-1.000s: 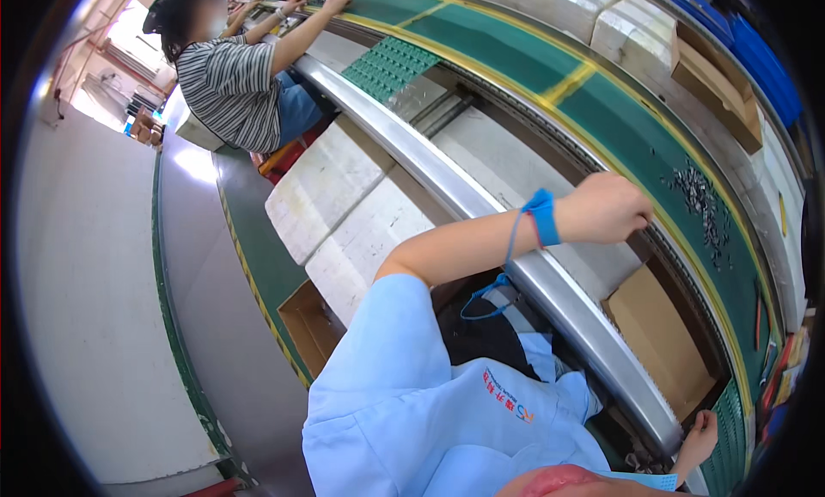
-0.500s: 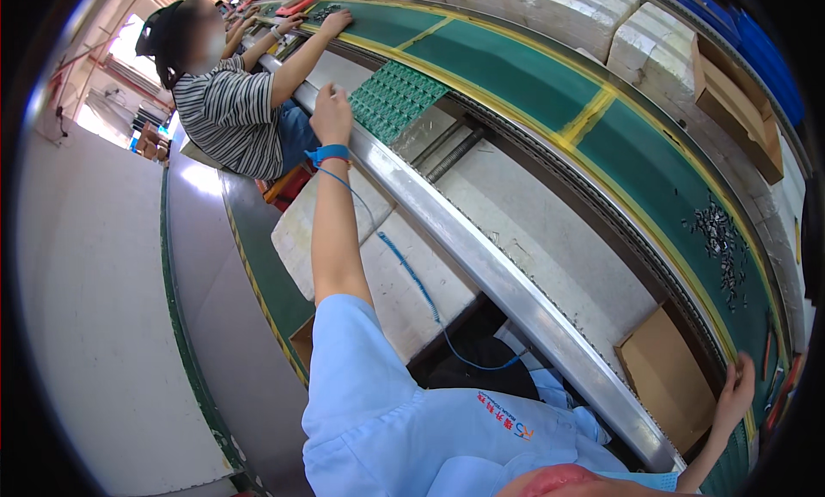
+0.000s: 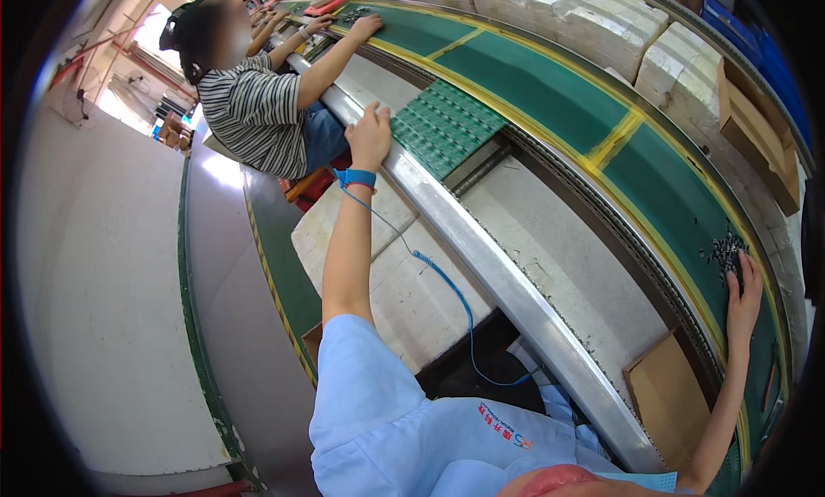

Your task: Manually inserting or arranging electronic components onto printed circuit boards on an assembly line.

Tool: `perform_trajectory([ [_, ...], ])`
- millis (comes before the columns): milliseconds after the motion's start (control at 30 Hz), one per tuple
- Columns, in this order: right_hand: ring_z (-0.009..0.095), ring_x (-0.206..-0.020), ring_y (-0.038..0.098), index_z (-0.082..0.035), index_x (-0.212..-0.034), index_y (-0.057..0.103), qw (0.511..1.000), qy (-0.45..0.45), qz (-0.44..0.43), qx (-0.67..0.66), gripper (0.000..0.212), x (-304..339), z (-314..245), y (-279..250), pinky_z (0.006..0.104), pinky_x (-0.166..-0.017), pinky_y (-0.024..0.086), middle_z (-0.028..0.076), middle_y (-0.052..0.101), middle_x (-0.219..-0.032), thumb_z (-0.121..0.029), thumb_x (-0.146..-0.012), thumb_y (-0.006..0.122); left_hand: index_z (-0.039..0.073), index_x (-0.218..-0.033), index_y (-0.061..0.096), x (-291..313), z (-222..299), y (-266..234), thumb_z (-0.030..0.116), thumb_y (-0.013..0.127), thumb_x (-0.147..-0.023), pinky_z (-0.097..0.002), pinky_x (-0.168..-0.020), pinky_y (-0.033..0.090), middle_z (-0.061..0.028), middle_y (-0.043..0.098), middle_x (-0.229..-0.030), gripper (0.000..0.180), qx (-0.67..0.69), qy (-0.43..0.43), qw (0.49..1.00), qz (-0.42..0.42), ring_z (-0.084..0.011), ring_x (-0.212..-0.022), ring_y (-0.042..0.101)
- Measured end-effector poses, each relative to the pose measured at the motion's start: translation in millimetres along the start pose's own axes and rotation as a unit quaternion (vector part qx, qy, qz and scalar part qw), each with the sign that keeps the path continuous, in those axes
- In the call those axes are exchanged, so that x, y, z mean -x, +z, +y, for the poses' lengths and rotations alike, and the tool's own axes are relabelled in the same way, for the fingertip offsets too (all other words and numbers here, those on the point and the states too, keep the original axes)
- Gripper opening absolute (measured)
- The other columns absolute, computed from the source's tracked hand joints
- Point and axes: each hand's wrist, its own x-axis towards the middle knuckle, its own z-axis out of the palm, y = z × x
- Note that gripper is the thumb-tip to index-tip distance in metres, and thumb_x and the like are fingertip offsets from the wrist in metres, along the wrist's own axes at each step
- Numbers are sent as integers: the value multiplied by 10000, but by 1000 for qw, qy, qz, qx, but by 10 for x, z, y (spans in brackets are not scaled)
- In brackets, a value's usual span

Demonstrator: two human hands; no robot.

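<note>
Far out to the left, my left hand (image 3: 369, 139) is at the corner of a green tray (image 3: 449, 129) with rows of small pockets. Its fingers are bent but parted, with the tips against the tray's edge; no full grip on it shows. A blue wrist strap (image 3: 356, 178) with a coiled cord (image 3: 447, 279) circles that wrist. On the right, my right hand (image 3: 744, 306) reaches over the green conveyor belt (image 3: 657, 172). Its fingers are apart, and their tips touch the near side of a pile of small dark parts (image 3: 727, 246). Single parts are too small to name.
A metal rail (image 3: 516, 312) runs between me and the belt. A cardboard box (image 3: 666, 394) stands inside it near my right arm. Wrapped white blocks (image 3: 601, 20) and an open carton (image 3: 752, 136) line the far side. A co-worker (image 3: 258, 110) sits at the left.
My right hand has gone forward along the belt to the pile, which now looks more gathered. The green tray has shifted slightly toward me, beside my left hand. The view has turned a little.
</note>
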Motion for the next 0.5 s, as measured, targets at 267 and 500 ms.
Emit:
perform_trajectory([
  [267,318,-933,613,20,-992,564,994,-73,10,-81,92,-162,-122,-133,339,-830,484,140,582,-1010,-60,-961,596,84,-983,749,803,1015,-571,423,448,-1037,-608,-1111,265,-145,729,-843,457,-4,106,977,-187,-337,-906,691],
  [500,384,-1003,642,-45,-1096,625,998,-29,59,12,187,-46,186,-268,428,-824,504,175,671,-1077,-193,-996,567,12,-704,677,1262,1876,-757,401,518,-1015,-517,-991,408,-200,639,-653,522,67,211,926,-307,-410,-662,630],
])
